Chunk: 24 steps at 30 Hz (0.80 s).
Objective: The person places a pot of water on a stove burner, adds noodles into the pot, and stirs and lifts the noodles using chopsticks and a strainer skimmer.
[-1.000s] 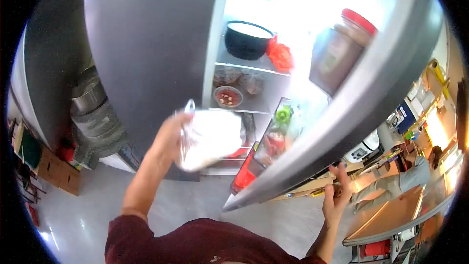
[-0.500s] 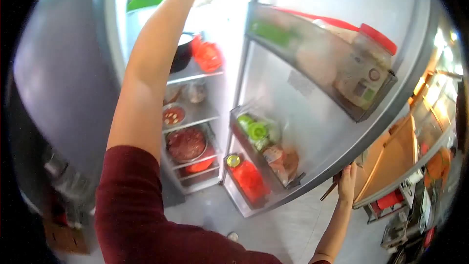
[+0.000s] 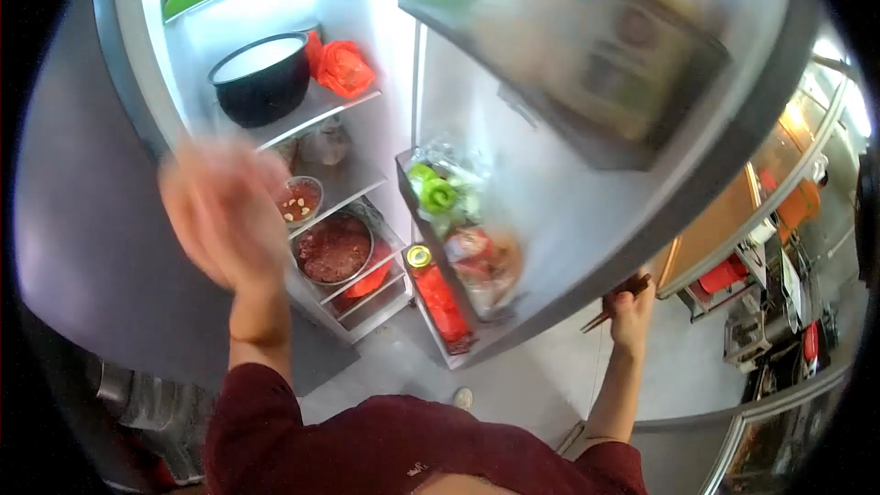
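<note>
My left hand [image 3: 220, 206] is raised in front of the open fridge, smeared by motion, so its fingers are not clear. Behind it, on the shelves, are a bowl of red sauce with pale pieces [image 3: 301, 202] and a large bowl of dark red food [image 3: 335, 249]. My right hand [image 3: 629, 312] is closed around brown chopsticks [image 3: 596, 322], close to the outer edge of the fridge door [image 3: 587, 298]. Whether its fingers touch the door is hard to see.
On an upper shelf stand a black pot [image 3: 261, 87] and a red plastic bag [image 3: 344, 70]. Door bins hold a red-lidded jar [image 3: 632, 46], bagged food [image 3: 477, 257] and a yellow-lidded container [image 3: 419, 257]. At right is a wooden-topped table [image 3: 720, 229].
My left hand has come down from the top of the fridge, uncovering the black pot. My view has tilted downward. My right hand still holds the chopsticks by the door edge.
</note>
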Each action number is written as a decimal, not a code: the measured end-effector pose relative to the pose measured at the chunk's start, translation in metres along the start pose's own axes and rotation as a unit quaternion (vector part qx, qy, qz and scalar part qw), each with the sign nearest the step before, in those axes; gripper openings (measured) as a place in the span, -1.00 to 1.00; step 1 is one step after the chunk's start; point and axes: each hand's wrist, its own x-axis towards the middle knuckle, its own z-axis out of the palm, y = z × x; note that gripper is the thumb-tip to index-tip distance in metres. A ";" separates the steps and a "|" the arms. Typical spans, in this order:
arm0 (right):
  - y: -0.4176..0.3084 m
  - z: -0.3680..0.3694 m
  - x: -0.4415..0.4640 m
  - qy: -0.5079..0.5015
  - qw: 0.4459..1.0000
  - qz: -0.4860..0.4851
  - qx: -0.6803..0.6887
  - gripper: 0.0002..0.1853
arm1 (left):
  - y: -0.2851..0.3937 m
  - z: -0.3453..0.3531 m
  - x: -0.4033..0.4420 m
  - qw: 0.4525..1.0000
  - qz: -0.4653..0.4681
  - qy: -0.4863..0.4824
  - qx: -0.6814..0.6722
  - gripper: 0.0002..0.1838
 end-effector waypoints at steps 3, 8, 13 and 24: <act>-0.036 0.030 -0.021 -0.108 0.990 0.092 0.006 -0.46 | 0.043 0.009 -0.053 0.861 0.006 -0.507 0.036 -0.87; -0.031 0.044 -0.029 -0.130 0.979 0.122 -0.099 -0.71 | 0.071 0.049 -0.149 0.861 0.076 -0.495 0.087 -0.77; 0.016 -0.041 -0.064 0.000 0.970 0.146 -0.195 -0.64 | 0.018 0.020 -0.152 0.769 -0.082 -0.289 0.565 -0.47; 0.054 -0.342 -0.202 0.350 0.763 0.355 -0.412 -0.48 | -0.136 0.183 -0.239 0.907 -0.183 -0.064 0.373 -0.60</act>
